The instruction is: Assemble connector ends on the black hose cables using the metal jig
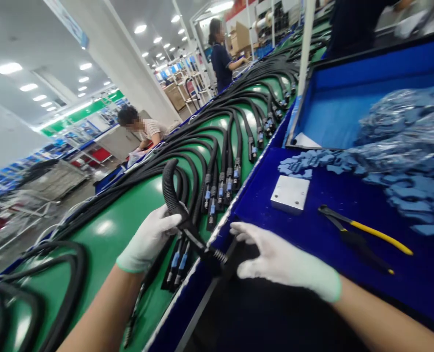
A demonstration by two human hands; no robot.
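My left hand, in a white glove, is closed around a black corrugated hose near its end fitting. The fitting slants down to the right and has a metal spring near its tip. Beside that tip, my right hand, gloved too, has its thumb and fingers apart in a curve. A blurred dark shape lies between them, and I cannot make out whether they touch it. More black hoses lie in rows on the green conveyor, several with blue pieces on their ends.
On the blue work surface to the right are a metal block, yellow-handled pliers and many blue pieces. Behind stands a blue bin with a black rim. Two people work across the conveyor. A white post rises beside the bin.
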